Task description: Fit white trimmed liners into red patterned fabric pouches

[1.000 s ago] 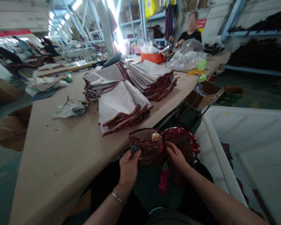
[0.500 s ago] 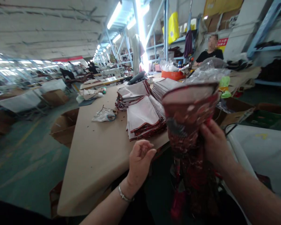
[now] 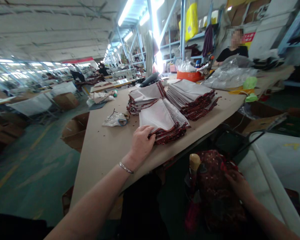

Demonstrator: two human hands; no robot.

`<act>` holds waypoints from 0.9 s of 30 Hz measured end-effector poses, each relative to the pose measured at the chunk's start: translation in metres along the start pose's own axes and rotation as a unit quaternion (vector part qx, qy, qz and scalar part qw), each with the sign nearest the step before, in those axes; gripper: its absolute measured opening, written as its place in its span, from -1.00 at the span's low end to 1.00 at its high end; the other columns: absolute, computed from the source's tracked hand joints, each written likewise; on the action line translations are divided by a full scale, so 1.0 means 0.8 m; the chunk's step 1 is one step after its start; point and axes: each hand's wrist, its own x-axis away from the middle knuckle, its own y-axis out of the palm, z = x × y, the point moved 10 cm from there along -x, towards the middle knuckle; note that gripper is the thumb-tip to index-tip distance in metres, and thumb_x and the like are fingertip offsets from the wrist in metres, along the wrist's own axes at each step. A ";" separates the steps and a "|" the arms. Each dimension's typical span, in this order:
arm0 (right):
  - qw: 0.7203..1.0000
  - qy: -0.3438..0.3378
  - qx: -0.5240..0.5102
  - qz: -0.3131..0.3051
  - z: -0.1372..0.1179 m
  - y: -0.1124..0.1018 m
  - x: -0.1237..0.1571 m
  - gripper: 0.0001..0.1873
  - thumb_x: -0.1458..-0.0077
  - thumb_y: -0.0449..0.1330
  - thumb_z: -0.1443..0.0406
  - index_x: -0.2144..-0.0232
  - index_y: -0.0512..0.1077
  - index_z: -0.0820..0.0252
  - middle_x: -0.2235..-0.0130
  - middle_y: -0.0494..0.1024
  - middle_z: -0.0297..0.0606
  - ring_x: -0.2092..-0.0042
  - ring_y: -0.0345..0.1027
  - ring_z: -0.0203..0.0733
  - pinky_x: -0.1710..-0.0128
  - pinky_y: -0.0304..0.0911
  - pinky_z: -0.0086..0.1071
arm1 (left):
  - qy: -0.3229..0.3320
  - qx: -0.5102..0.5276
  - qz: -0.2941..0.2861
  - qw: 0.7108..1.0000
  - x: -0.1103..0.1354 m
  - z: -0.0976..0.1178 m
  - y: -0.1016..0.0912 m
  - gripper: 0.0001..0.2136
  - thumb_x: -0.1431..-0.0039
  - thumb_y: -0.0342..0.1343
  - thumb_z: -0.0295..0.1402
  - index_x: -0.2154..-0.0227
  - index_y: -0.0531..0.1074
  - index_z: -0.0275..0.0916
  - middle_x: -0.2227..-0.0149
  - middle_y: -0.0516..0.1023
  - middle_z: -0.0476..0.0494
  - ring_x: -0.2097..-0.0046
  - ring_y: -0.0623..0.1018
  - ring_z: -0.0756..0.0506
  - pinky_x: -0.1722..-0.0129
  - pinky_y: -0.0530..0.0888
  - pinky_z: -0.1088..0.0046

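My left hand [image 3: 141, 144] reaches out over the tan table [image 3: 107, 146] and rests its fingers on the near corner of the closest stack of folded fabric pieces [image 3: 165, 121], white on top with dark red patterned edges. My right hand [image 3: 237, 183] sits low by my lap, fingers laid on a dark red patterned fabric piece [image 3: 215, 180] drawn over an upright post with a tan rounded tip [image 3: 194, 161]. Whether that hand grips the fabric is unclear.
Two more stacks of the same pieces [image 3: 145, 98] [image 3: 192, 96] lie further back. A white bin [image 3: 272, 173] stands at my right. Crumpled plastic [image 3: 115, 119], an orange tray [image 3: 190, 76], clear bags [image 3: 230, 75] lie on the table. Another person [image 3: 233, 50] sits at the far end.
My right hand brought the red fabric piece down from in front of me onto the post by my lap. My left hand moved forward from mid-air onto the nearest stack.
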 end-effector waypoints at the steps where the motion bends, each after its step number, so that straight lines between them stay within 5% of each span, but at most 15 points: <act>1: 1.000 0.009 0.001 0.003 0.028 0.006 -0.002 -0.56 0.23 0.15 0.00 0.29 0.40 0.11 0.26 0.56 -0.05 0.15 0.45 0.22 0.10 0.30 0.00 | 0.002 -0.009 -0.009 1.000 -0.001 -0.001 0.002 -0.79 -0.08 0.04 -0.45 0.23 0.50 -0.25 0.17 0.56 -0.19 0.10 0.50 -0.14 -0.03 0.39 0.29; 3: 1.000 0.007 -0.010 0.005 0.048 0.009 -0.006 -0.48 0.21 0.15 0.00 0.18 0.37 0.09 0.17 0.56 -0.04 0.10 0.45 0.21 0.07 0.30 -0.01 | 0.009 -0.026 -0.023 0.999 -0.003 -0.001 0.006 -0.79 -0.11 0.00 -0.45 0.25 0.51 -0.24 0.21 0.58 -0.18 0.13 0.51 -0.13 0.01 0.40 0.30; 6: 0.999 -0.048 -0.016 -0.005 -0.013 -0.002 -0.006 -0.48 0.11 0.11 0.01 0.10 0.36 0.08 0.09 0.54 -0.08 0.03 0.42 0.14 -0.02 0.25 -0.02 | 0.017 -0.037 -0.038 0.998 -0.010 0.000 0.007 -0.77 -0.15 -0.05 -0.44 0.30 0.53 -0.23 0.26 0.59 -0.18 0.19 0.52 -0.11 0.08 0.41 0.36; 9: 0.991 -0.127 -0.043 -0.009 -0.145 -0.018 0.011 -0.53 0.01 0.09 0.01 0.11 0.39 0.12 0.12 0.55 -0.12 0.09 0.43 0.04 -0.01 0.26 -0.09 | -0.009 -0.024 -0.038 0.999 -0.019 -0.005 0.004 -0.76 -0.13 -0.05 -0.44 0.38 0.55 -0.22 0.34 0.59 -0.15 0.27 0.53 -0.08 0.18 0.41 0.44; 11: 0.968 -0.240 -0.074 -0.026 -0.258 -0.020 0.040 -0.63 -0.07 0.07 0.07 0.15 0.42 0.12 0.15 0.55 -0.16 0.13 0.42 -0.04 0.04 0.28 -0.16 | -0.038 -0.010 -0.023 0.999 -0.026 -0.009 -0.006 -0.78 -0.09 -0.02 -0.45 0.42 0.55 -0.21 0.38 0.59 -0.12 0.31 0.53 -0.07 0.22 0.41 0.46; 14: 0.872 -0.482 -0.073 -0.040 -0.424 -0.010 0.117 -0.75 -0.17 0.06 0.20 0.16 0.44 0.11 0.11 0.51 -0.18 0.04 0.35 -0.08 -0.03 0.21 -0.18 | -0.060 0.006 0.006 0.998 -0.032 -0.005 -0.027 -0.81 -0.02 0.01 -0.48 0.45 0.54 -0.22 0.39 0.59 -0.09 0.31 0.53 -0.07 0.23 0.40 0.46; 17: 0.792 -0.610 0.018 -0.027 -0.527 0.026 0.177 -0.73 -0.16 0.09 0.28 0.09 0.43 0.18 0.07 0.48 -0.12 0.00 0.27 -0.03 -0.05 0.19 -0.15 | -0.057 0.011 0.016 0.998 -0.034 0.007 -0.045 -0.82 0.02 0.01 -0.50 0.46 0.52 -0.21 0.39 0.57 -0.07 0.30 0.52 -0.07 0.22 0.40 0.43; 22: 0.741 -0.631 0.229 -0.022 -0.585 0.101 0.194 -0.77 -0.12 0.07 0.38 0.18 0.45 0.27 0.14 0.48 -0.02 0.04 0.27 0.09 0.09 0.22 -0.14 | -0.043 0.033 0.010 0.998 -0.021 0.023 -0.067 -0.82 0.06 0.00 -0.56 0.50 0.46 -0.19 0.42 0.51 -0.05 0.32 0.47 -0.07 0.23 0.37 0.41; 27: 0.767 -0.570 0.294 0.021 -0.547 0.090 0.149 -0.71 -0.06 -0.01 0.51 0.31 0.47 0.22 0.26 0.52 -0.02 0.22 0.40 0.00 0.30 0.25 -0.26 | -0.056 0.018 0.004 0.998 0.024 0.017 -0.076 -0.82 0.08 -0.02 -0.59 0.49 0.40 -0.19 0.40 0.44 -0.10 0.29 0.42 -0.09 0.26 0.32 0.41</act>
